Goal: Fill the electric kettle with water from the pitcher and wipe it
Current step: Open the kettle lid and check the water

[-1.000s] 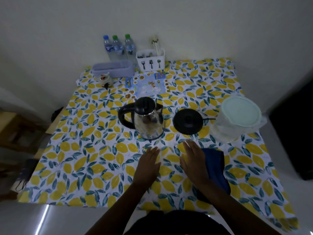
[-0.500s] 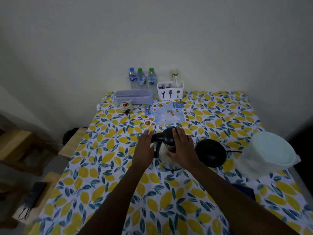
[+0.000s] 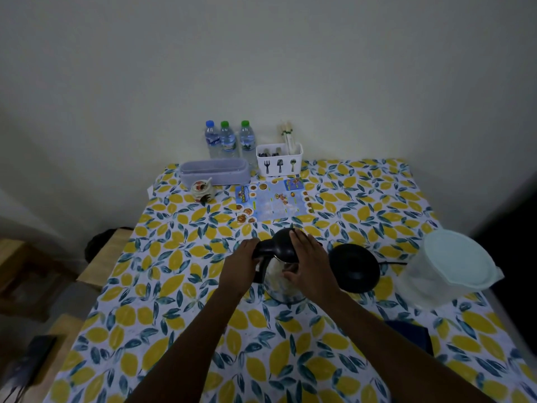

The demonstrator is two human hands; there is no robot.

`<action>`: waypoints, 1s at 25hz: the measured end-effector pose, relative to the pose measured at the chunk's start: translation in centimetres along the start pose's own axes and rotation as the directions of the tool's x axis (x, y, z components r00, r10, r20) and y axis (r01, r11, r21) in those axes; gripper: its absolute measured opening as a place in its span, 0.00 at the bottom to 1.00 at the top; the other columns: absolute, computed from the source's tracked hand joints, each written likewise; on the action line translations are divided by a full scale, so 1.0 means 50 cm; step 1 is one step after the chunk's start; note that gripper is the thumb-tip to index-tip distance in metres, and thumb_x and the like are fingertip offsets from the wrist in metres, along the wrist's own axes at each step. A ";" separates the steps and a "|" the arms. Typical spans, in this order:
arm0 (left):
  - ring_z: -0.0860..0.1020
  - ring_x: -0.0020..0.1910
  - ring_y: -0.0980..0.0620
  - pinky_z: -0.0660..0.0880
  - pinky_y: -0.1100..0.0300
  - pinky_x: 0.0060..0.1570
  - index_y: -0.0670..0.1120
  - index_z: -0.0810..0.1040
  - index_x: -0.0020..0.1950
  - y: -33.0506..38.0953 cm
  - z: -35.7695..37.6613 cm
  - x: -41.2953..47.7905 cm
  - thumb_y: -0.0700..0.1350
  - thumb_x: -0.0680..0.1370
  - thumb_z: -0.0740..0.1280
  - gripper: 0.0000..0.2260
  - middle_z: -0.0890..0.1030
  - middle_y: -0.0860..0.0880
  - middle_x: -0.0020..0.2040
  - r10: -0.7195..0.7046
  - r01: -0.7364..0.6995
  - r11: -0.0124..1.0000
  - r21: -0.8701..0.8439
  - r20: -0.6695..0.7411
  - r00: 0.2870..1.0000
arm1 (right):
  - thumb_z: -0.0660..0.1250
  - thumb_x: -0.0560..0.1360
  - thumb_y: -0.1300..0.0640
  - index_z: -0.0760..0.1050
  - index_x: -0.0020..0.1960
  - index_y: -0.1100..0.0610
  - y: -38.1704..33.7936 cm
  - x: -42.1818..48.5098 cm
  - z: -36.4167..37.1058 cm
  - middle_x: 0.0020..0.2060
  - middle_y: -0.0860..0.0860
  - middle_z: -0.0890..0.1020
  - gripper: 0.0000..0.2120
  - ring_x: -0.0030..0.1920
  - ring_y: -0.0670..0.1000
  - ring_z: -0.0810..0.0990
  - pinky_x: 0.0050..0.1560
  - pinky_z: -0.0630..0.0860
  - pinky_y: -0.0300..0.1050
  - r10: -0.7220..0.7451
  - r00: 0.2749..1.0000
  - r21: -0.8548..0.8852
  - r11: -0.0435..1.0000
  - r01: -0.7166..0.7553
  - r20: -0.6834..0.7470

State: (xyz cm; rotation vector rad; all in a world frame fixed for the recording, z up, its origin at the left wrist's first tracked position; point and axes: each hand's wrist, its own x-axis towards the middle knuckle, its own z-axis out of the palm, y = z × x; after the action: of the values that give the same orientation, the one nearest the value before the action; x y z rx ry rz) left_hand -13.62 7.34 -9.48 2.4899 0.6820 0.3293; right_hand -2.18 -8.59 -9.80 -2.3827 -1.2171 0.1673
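A steel electric kettle [image 3: 280, 282] with a black lid and handle stands on the lemon-print tablecloth [image 3: 180, 286] at the middle. My left hand [image 3: 239, 269] is wrapped around its black handle on the left side. My right hand [image 3: 309, 264] lies over the lid and the kettle's right flank, thumb on the steel body. The black round kettle base [image 3: 354, 267] sits just to the right, with its cord running right. A translucent pitcher [image 3: 449, 267] with a pale lid stands at the right edge. A dark blue cloth [image 3: 412, 334] lies near my right forearm.
At the back stand three water bottles [image 3: 228, 139], a white cutlery caddy [image 3: 279, 162], a grey oblong box [image 3: 215, 171], a small ceramic pot [image 3: 202, 189] and a blue printed sheet [image 3: 271, 203]. Wooden furniture [image 3: 98, 260] is left of the table.
Both hands left the tablecloth near the front edge and came onto the kettle, the left on its handle, the right on its lid. The camera tilted up.
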 end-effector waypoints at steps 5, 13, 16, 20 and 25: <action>0.77 0.58 0.41 0.71 0.54 0.53 0.44 0.70 0.69 0.086 -0.019 0.026 0.41 0.80 0.64 0.17 0.77 0.42 0.63 0.078 -0.084 0.994 -0.070 -0.086 0.993 | 0.73 0.68 0.43 0.51 0.77 0.52 0.035 -0.008 -0.087 0.77 0.52 0.58 0.47 0.75 0.59 0.55 0.70 0.59 0.61 -0.003 0.992 -0.011 1.000 0.001 -0.127; 0.73 0.62 0.41 0.70 0.49 0.60 0.45 0.69 0.70 0.255 0.086 0.127 0.42 0.81 0.62 0.17 0.74 0.43 0.66 0.113 -0.106 0.987 -0.125 0.048 0.992 | 0.77 0.63 0.45 0.55 0.76 0.52 0.200 0.003 -0.206 0.76 0.53 0.61 0.49 0.74 0.61 0.59 0.71 0.60 0.61 0.125 0.981 -0.040 0.990 -0.132 -0.149; 0.74 0.59 0.41 0.69 0.54 0.54 0.44 0.71 0.67 0.288 0.120 0.135 0.40 0.81 0.61 0.14 0.75 0.42 0.63 0.138 -0.126 0.984 -0.128 0.093 0.986 | 0.78 0.62 0.45 0.55 0.76 0.52 0.251 -0.008 -0.205 0.75 0.53 0.62 0.50 0.74 0.61 0.60 0.69 0.63 0.64 0.153 0.977 -0.021 0.987 -0.158 -0.145; 0.73 0.63 0.42 0.69 0.53 0.58 0.46 0.69 0.70 0.292 0.141 0.144 0.41 0.80 0.62 0.18 0.75 0.43 0.65 0.122 -0.108 0.988 -0.109 0.128 0.984 | 0.78 0.62 0.45 0.56 0.76 0.52 0.278 -0.014 -0.200 0.75 0.53 0.62 0.49 0.74 0.60 0.60 0.69 0.62 0.64 0.155 0.978 -0.014 0.987 -0.158 -0.143; 0.72 0.65 0.42 0.69 0.52 0.61 0.45 0.66 0.73 0.280 0.144 0.143 0.42 0.81 0.62 0.20 0.73 0.43 0.68 0.120 -0.107 0.990 -0.094 0.152 0.981 | 0.78 0.61 0.47 0.57 0.75 0.52 0.286 -0.024 -0.191 0.75 0.53 0.63 0.49 0.73 0.61 0.61 0.69 0.62 0.63 0.129 0.978 -0.007 0.991 -0.132 -0.164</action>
State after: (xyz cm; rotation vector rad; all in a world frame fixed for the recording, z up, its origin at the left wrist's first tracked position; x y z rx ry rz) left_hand 0.60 -2.20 -7.04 2.4468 0.4539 0.1961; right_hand 10.59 -20.01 -7.84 -2.4388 -0.9925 0.0021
